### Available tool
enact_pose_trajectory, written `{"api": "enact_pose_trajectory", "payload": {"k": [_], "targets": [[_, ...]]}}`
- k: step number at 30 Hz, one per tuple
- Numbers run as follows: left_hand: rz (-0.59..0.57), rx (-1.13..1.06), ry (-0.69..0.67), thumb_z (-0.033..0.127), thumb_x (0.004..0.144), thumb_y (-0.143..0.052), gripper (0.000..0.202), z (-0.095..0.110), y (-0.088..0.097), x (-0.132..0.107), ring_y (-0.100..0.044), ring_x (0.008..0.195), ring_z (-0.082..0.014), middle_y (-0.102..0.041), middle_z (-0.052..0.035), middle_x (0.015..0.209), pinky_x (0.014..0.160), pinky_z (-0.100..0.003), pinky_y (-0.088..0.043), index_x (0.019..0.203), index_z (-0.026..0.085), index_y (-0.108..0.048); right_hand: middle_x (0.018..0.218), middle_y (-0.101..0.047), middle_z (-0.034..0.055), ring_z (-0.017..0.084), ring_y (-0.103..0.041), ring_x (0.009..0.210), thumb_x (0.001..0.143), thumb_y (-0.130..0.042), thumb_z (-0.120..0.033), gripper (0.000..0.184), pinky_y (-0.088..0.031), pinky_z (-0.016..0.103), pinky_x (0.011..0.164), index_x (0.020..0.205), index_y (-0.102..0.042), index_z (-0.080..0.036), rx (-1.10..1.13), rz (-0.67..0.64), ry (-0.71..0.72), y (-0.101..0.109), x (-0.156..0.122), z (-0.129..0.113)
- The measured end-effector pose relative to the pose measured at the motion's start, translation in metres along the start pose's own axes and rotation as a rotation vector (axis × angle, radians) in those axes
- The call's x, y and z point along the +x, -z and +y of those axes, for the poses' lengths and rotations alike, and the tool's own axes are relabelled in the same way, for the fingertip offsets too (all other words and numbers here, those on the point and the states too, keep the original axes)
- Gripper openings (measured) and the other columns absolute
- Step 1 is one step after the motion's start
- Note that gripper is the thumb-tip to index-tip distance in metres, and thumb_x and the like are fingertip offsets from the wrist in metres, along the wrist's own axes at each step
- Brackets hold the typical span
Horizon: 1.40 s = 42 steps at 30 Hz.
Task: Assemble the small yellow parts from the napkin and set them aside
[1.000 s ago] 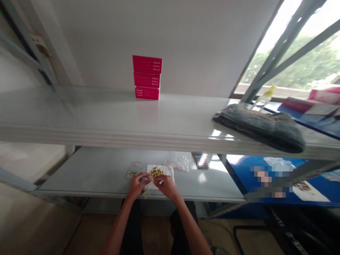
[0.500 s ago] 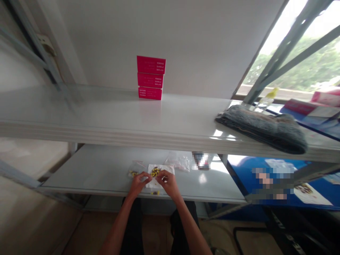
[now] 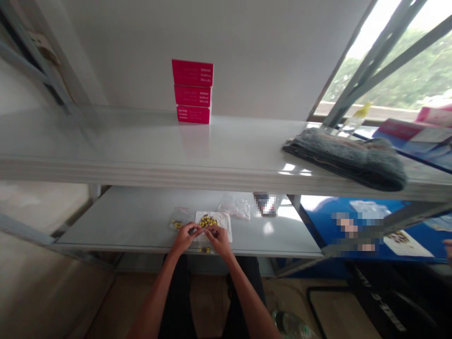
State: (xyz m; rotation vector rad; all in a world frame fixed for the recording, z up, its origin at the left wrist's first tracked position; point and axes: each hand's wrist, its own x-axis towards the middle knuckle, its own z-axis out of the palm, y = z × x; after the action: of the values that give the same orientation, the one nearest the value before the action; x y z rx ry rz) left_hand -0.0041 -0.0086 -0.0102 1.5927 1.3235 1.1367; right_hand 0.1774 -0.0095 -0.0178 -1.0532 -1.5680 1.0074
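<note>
My left hand [image 3: 184,237] and my right hand [image 3: 218,237] meet with fingertips pinched together. Whatever is between them is too small to make out. They are over the near part of a white sheet [image 3: 226,223], which carries a pile of small yellow and dark pieces [image 3: 208,221]. Just below my fingers, by the shelf's front edge, is a clear plastic bag [image 3: 204,245] with a few yellow pieces in it; whether my fingers touch it is unclear. Left of the sheet lies another clear zip bag [image 3: 181,215] holding similar pieces.
Clear plastic bags [image 3: 235,207] lie behind the sheet. An upper shelf [image 3: 141,174] juts out above, bearing three stacked pink boxes [image 3: 193,94] and a folded grey cloth [image 3: 346,155]. At right, a blue table [image 3: 318,212] holds another white sheet with pieces; part of a person's hand [image 3: 448,249] shows beside it.
My two hands have come together, fingertips now meeting where there was a gap. The view has tilted slightly, and a person's hand has appeared at the right edge.
</note>
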Motion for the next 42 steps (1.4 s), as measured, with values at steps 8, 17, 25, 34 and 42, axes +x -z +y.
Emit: {"api": "enact_pose_trajectory", "payload": {"k": [8, 17, 25, 34, 42], "targets": [[-0.009, 0.013, -0.012, 0.051, 0.081, -0.068, 0.033, -0.004, -0.001, 0.0, -0.066, 0.088, -0.024, -0.073, -0.0058, 0.085, 0.086, -0.032, -0.049, 0.081, 0.018, -0.072, 0.079, -0.074, 0.0048, 0.018, -0.064, 0.069, 0.088, -0.066, -0.045, 0.03, -0.048, 0.027, 0.064, 0.088, -0.076, -0.017, -0.065, -0.03, 0.029, 0.002, 0.001, 0.001], [-0.04, 0.013, -0.03, 0.048, 0.081, -0.069, 0.03, -0.002, -0.001, 0.0, -0.067, 0.089, -0.0239, -0.074, -0.006, 0.087, 0.086, -0.032, -0.049, 0.082, 0.018, -0.074, 0.07, -0.068, 0.0026, 0.014, -0.055, 0.06, 0.088, -0.066, -0.044, 0.03, -0.041, 0.024, 0.057, 0.083, -0.075, -0.016, -0.022, -0.02, 0.014, 0.004, -0.002, 0.001], [-0.049, 0.023, -0.038, 0.05, 0.085, -0.062, 0.035, 0.002, -0.005, -0.003, -0.063, 0.082, -0.0213, -0.069, -0.0039, 0.08, 0.078, -0.029, -0.048, 0.078, 0.017, -0.068, 0.068, -0.064, 0.0015, 0.013, -0.051, 0.061, 0.089, -0.064, -0.043, 0.029, -0.038, 0.023, 0.058, 0.081, -0.074, -0.016, -0.017, -0.029, 0.048, 0.003, -0.002, 0.003], [-0.016, -0.015, -0.036, 0.046, 0.085, -0.065, 0.029, 0.002, -0.005, -0.004, -0.065, 0.088, -0.0223, -0.072, -0.0054, 0.086, 0.083, -0.03, -0.049, 0.084, 0.017, -0.07, 0.061, -0.053, -0.0017, 0.011, -0.043, 0.055, 0.086, -0.066, -0.05, 0.038, -0.033, 0.023, 0.054, 0.075, -0.065, -0.015, 0.116, 0.035, -0.054, 0.0, -0.002, 0.011], [-0.04, 0.008, -0.077, 0.044, 0.086, -0.066, 0.027, 0.006, -0.003, -0.004, -0.067, 0.087, -0.0219, -0.072, -0.005, 0.085, 0.083, -0.03, -0.05, 0.082, 0.017, -0.071, 0.059, -0.047, -0.0036, 0.01, -0.039, 0.055, 0.086, -0.067, -0.048, 0.038, -0.03, 0.023, 0.054, 0.068, -0.061, -0.015, 0.111, -0.011, -0.034, 0.002, -0.002, 0.005]]}}
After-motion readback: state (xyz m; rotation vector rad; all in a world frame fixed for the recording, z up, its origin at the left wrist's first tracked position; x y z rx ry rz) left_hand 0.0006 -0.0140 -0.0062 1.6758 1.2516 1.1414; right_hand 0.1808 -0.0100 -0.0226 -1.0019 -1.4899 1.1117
